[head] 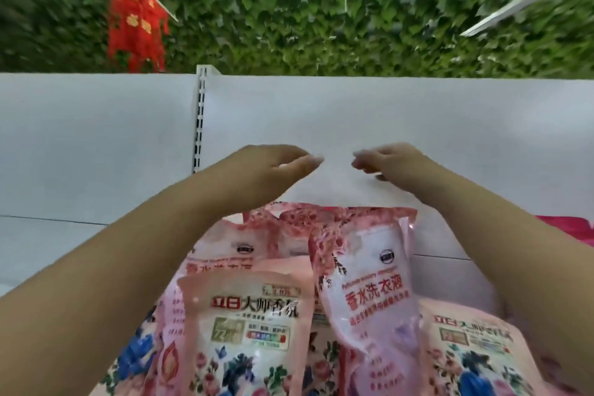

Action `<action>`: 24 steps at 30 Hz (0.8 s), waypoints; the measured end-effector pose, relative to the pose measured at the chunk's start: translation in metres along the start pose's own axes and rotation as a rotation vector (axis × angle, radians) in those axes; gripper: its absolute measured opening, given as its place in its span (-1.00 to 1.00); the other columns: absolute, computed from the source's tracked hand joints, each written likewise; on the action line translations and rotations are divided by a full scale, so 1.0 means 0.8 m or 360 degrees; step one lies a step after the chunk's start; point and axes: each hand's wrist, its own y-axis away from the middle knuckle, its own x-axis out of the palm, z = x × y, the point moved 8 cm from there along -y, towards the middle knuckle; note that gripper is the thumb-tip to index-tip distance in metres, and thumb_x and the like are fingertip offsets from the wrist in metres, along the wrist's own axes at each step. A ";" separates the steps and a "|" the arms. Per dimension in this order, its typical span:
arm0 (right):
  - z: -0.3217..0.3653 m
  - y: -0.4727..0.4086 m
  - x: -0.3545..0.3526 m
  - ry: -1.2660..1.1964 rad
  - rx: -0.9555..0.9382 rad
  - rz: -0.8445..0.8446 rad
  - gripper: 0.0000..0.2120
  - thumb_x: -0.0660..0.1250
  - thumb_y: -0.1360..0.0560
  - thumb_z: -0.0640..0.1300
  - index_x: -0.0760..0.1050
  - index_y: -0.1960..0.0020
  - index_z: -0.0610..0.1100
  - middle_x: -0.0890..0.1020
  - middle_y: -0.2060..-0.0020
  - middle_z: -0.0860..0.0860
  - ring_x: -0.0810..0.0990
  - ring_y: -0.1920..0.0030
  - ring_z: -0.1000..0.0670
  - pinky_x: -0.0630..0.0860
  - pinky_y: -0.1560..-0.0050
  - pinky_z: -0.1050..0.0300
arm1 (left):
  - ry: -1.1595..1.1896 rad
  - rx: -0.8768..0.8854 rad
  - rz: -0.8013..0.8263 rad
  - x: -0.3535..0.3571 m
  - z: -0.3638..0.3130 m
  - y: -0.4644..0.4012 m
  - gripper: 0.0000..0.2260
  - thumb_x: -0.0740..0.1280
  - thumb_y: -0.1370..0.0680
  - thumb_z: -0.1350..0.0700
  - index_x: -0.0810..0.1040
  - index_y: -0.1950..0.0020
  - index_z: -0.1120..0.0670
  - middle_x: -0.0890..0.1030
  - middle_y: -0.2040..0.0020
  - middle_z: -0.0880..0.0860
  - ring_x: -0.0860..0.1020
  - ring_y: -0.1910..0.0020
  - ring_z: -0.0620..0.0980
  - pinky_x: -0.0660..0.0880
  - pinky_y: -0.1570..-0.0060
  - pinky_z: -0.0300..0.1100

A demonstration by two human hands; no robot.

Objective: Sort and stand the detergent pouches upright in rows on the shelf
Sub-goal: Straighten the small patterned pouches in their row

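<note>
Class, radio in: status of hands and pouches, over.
Left hand and right hand open, above the pink detergent pouches. Pouches leaning, unsorted on white shelf. Nothing blocking.

Head view, close above shelf (418, 125)

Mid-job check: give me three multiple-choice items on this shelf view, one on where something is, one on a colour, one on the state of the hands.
1. Where are the hands relative to the pouches?
A. Under them
B. Above and behind them, before the back panel
C. Off to the far left

2. What is the main colour of the pouches?
A. Pink
B. Yellow
C. Black

3. What are the hands doing?
A. Both gripping one pouch
B. Left holding a pouch, right free
C. Both free, holding nothing

Answers: 1 B, the left hand and right hand hover over the white back panel past the pouches. 2 A, pink packs with floral print. 3 C, fingers loosely curved, nothing between them.
</note>
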 end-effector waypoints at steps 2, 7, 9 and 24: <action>-0.030 -0.004 0.021 0.0374 0.0249 0.0354 -0.60 0.16 -0.52 0.18 0.59 0.01 -0.11 0.61 -0.10 -0.03 0.54 -0.13 -0.04 0.39 -0.26 0.04 | -0.0051 -0.0054 0.0263 0.032 -0.009 -0.039 -0.51 0.00 -0.56 -0.22 0.37 -0.39 -0.03 0.37 -0.41 -0.06 0.33 -0.35 -0.08 0.21 -0.26 -0.20; -0.055 0.003 0.040 0.0656 0.0337 0.0692 -0.56 0.14 -0.51 0.24 0.59 0.05 -0.09 0.64 0.08 -0.02 0.59 0.08 -0.01 0.47 -0.13 0.10 | -0.0347 -0.0318 0.0820 0.107 0.024 -0.062 -0.51 -0.06 -0.59 -0.21 0.49 -0.17 0.07 0.49 -0.29 0.13 0.45 -0.23 0.06 0.31 -0.24 -0.13; -0.051 -0.003 0.036 0.0545 0.0331 0.0654 -0.63 0.20 -0.51 0.18 0.57 0.14 -0.10 0.61 0.32 0.04 0.54 0.37 0.08 0.49 0.24 0.23 | -0.0256 -0.0378 0.0851 0.115 0.027 -0.055 -0.51 -0.05 -0.58 -0.23 0.52 -0.02 0.07 0.57 -0.13 0.12 0.51 -0.09 0.05 0.36 -0.12 -0.16; -0.075 -0.050 0.037 0.0838 0.0310 0.0290 -0.70 0.35 -0.45 -0.14 0.58 -0.11 -0.28 0.63 -0.08 -0.18 0.59 0.13 -0.02 0.42 0.22 0.22 | 0.0214 -0.0250 0.0703 0.113 0.024 -0.022 -0.37 -0.21 -0.45 -0.37 0.43 -0.31 -0.21 0.41 -0.38 -0.08 0.35 -0.35 -0.09 0.15 -0.39 -0.14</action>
